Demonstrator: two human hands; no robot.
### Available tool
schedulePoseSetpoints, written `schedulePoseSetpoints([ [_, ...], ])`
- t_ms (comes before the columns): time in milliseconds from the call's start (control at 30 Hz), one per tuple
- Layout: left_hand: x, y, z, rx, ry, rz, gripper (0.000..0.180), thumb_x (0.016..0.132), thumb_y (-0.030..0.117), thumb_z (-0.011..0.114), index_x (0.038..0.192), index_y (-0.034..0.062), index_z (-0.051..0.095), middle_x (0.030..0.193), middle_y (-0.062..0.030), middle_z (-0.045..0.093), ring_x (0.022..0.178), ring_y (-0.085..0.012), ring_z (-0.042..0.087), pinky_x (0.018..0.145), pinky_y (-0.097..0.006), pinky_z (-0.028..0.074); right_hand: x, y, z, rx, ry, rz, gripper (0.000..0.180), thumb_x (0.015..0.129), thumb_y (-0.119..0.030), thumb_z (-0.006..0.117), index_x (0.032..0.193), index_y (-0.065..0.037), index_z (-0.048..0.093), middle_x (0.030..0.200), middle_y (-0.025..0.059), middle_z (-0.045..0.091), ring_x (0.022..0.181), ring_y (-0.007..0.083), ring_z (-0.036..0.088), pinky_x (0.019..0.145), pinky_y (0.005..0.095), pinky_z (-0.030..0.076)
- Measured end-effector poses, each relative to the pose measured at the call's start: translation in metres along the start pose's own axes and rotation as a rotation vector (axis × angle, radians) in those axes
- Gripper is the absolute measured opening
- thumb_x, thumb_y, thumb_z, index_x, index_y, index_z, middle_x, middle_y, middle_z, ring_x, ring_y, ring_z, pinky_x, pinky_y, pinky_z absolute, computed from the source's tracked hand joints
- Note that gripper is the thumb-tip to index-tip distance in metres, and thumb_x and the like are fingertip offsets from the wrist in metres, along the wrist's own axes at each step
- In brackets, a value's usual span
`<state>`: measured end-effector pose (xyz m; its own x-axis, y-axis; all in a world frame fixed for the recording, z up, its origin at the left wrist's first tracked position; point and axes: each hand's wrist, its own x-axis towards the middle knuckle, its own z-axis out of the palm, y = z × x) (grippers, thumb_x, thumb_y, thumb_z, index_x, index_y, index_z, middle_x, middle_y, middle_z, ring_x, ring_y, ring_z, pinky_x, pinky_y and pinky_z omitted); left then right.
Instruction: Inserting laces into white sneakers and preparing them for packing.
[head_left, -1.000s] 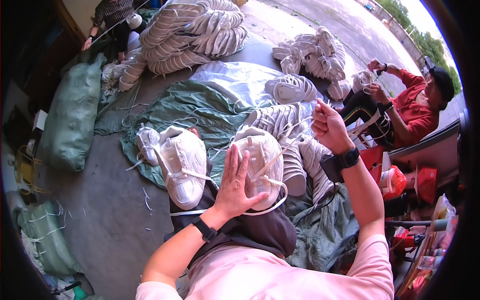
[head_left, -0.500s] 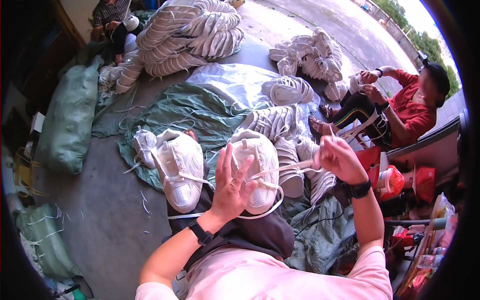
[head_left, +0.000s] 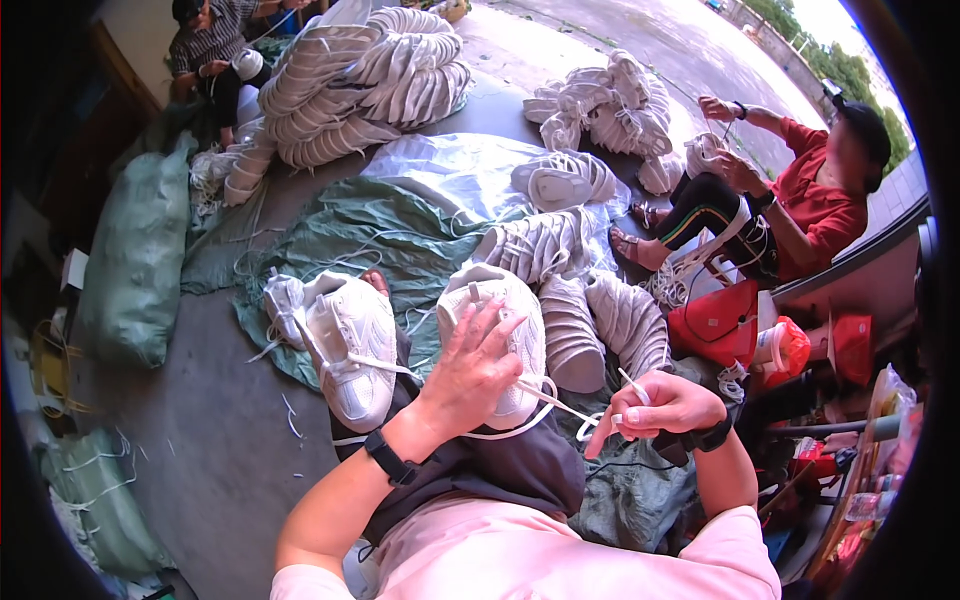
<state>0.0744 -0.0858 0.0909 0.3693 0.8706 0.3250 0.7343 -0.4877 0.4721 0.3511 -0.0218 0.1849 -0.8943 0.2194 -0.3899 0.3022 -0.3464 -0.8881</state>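
Two white sneakers sit on my dark-trousered legs, toes toward me. The left sneaker has a lace strung across its front. My left hand rests over the right sneaker, its fingers stretched across the tongue and eyelets and partly hiding them. A white shoelace runs from that sneaker's toe end to my right hand. That hand is closed on the lace, a tip of which sticks up above the fingers, and it is held to the right of the sneaker.
Stacked white shoe uppers lie just beyond my right knee; a large pile stands farther back. A green sheet covers the floor ahead. A full sack stands left. A person in red sits right with a shoe; another sits far left.
My right hand has come down and toward me with the lace. The fingers of my left hand have settled lower over the right sneaker. The person in red has spread their hands apart.
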Motion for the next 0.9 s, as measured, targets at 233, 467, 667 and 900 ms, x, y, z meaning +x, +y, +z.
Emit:
schedulePoseSetpoints([
  [233, 0.007, 0.003, 0.01, -0.186, 0.13, -0.024, 0.013, 0.083, 0.007, 0.063, 0.094, 0.008, 0.056, 0.126, -0.012, 0.05, 0.128, -0.0344, 0.039, 0.107, -0.044, 0.03, 0.001, 0.037, -0.006, 0.141, 0.029, -0.052, 0.034, 0.101, -0.03, 0.052, 0.079, -0.005, 0.054, 0.102, 0.0159, 0.069, 0.055, -0.0008, 0.032, 0.049, 0.0189, 0.028],
  [467, 0.011, 0.007, 0.025, -0.258, 0.185, -0.023, 0.015, 0.083, 0.006, 0.063, 0.097, 0.0095, 0.059, 0.09, -0.005, 0.061, 0.089, -0.0246, 0.055, 0.083, -0.038, 0.038, 0.007, 0.062, 0.003, 0.068, -0.063, 0.031, 0.03, 0.102, -0.03, 0.05, 0.085, -0.005, 0.052, 0.107, 0.0072, 0.068, 0.057, -0.0008, 0.029, 0.05, 0.0196, 0.026],
  [667, 0.011, 0.027, -0.011, -0.508, 0.059, -0.071, 0.022, 0.079, 0.006, 0.068, 0.1, 0.0073, 0.062, 0.077, -0.004, 0.058, 0.076, -0.0206, 0.055, 0.075, -0.034, 0.041, 0.004, 0.067, -0.001, 0.082, -0.038, 0.108, 0.03, 0.102, -0.032, 0.049, 0.09, -0.005, 0.056, 0.098, 0.0019, 0.07, 0.058, -0.001, 0.031, 0.05, 0.0198, 0.027],
  [900, -0.003, 0.057, -0.078, -0.848, -0.024, -0.148, 0.026, 0.076, 0.004, 0.074, 0.1, 0.0058, 0.066, 0.076, 0.0001, 0.057, 0.071, -0.0139, 0.051, 0.068, -0.028, 0.039, -0.006, 0.083, -0.013, 0.124, 0.114, 0.143, 0.028, 0.101, -0.03, 0.051, 0.094, -0.006, 0.062, 0.088, -0.003, 0.068, 0.054, -0.0012, 0.033, 0.048, 0.0184, 0.026],
])
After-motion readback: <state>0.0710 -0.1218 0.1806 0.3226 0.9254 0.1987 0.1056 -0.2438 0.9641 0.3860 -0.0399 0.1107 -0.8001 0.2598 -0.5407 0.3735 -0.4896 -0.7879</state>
